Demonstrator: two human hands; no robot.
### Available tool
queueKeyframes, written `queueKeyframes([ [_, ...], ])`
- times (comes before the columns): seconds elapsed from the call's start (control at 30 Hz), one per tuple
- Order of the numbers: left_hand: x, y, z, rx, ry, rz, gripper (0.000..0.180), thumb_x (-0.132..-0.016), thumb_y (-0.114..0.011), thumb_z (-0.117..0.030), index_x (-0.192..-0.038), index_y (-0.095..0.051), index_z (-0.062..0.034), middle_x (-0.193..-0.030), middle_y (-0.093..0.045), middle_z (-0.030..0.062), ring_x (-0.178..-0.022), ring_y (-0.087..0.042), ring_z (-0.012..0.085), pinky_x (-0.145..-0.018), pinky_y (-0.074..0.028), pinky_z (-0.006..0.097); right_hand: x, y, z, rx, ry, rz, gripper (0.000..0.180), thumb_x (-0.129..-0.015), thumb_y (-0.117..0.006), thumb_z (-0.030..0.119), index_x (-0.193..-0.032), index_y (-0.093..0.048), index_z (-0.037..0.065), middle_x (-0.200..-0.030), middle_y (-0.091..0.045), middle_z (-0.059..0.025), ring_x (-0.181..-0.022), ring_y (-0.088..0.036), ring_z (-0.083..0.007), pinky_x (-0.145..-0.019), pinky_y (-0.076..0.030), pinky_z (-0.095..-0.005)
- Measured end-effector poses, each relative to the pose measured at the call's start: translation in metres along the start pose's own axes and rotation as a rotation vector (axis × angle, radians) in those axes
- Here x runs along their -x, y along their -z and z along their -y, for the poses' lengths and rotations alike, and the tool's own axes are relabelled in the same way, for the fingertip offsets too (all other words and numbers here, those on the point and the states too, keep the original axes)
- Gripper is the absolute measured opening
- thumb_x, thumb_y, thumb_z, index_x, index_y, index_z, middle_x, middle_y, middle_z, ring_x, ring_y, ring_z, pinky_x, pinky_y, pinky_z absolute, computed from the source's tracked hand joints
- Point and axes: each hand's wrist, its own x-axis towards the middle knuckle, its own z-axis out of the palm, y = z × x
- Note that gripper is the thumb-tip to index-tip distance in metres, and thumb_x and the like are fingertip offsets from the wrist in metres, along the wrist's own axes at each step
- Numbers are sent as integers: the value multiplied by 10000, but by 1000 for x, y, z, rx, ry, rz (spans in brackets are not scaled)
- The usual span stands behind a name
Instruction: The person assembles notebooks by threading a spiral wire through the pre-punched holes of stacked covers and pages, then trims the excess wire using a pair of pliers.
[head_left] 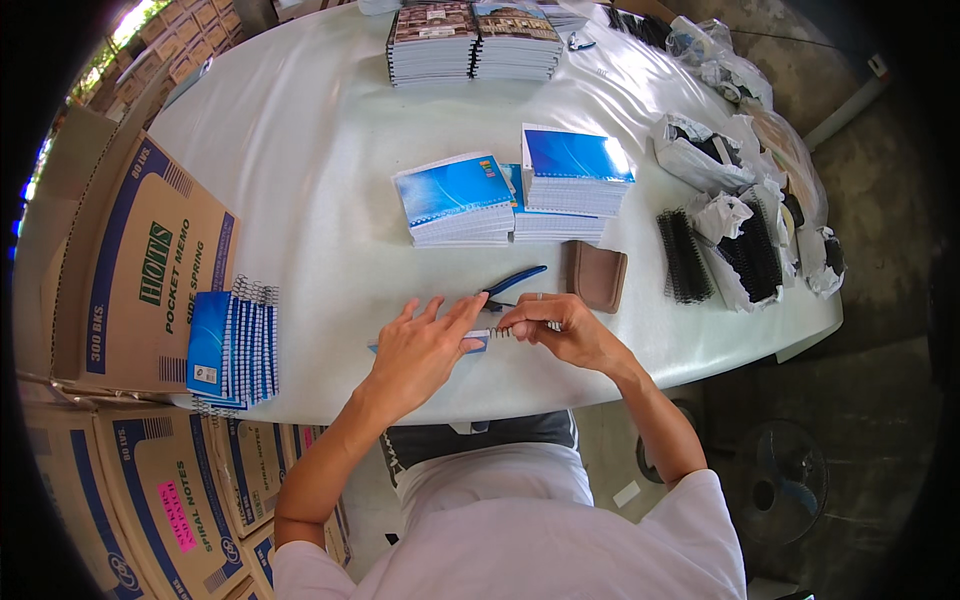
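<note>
A small blue-covered notepad lies at the table's near edge, mostly hidden under my left hand. That hand is open, its fingers spread across the pad. A dark spiral binding coil juts from the pad's right end, and my right hand pinches it between thumb and fingers. Just beyond both hands rest blue-handled pliers, their head close to my left fingertips. A brown, curved-edged block sits beyond my right hand.
Loose blue-covered pads are stacked mid-table. Spiral-bound notepads stand at the left beside a cardboard box. Black coils and wrapped coil bundles lie right. Thicker spiral notebooks are piled at the back.
</note>
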Motion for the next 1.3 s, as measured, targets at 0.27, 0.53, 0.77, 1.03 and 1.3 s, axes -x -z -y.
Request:
queueKeyframes([
  [0.27, 1, -1, 1, 4, 35, 6, 559, -924, -617, -367, -1427, -474, -168, -1280, -640, 68, -1135, -637, 323, -890, -545, 423, 1, -1, 17, 143, -66, 66, 118, -894, -656, 50, -1000, -639, 0, -853, -604, -109, -760, -595, -238, -687, -483, -354],
  [0.53, 1, -2, -6, 107, 77, 26, 504, -917, -637, -346, -1391, -525, -218, -1263, -655, 34, -1045, -677, 255, -724, -567, 410, 6, -16, 32, 583, 171, -68, 243, -846, -706, 95, -1037, -568, 37, -1023, -590, -103, -782, -620, -314, -690, -493, -407],
  [0.77, 0, 7, -9, 175, 79, 82, 459, -917, -635, -320, -1357, -551, -224, -1201, -675, 19, -873, -703, 267, -676, -562, 425, 7, -18, 29, 647, 227, -56, 228, -824, -713, 86, -1008, -584, 45, -1017, -584, -98, -901, -610, -313, -755, -498, -427],
  [1.03, 0, -5, -3, 156, 12, -43, 449, -916, -633, -283, -1351, -552, -207, -945, -722, 72, -809, -705, 282, -630, -556, 445, 5, -24, 12, 721, 431, -163, 253, -813, -718, 54, -1031, -590, 45, -1008, -575, -102, -925, -603, -324, -761, -505, -425],
  [1.3, -3, 9, -9, 171, 177, 191, 581, -907, -657, -288, -1452, -457, -255, -1003, -716, 67, -776, -679, 320, -681, -535, 452, 5, -32, 13, 631, 423, -147, 323, -791, -671, -12, -1090, -559, 35, -1058, -576, -124, -888, -600, -334, -765, -505, -443],
])
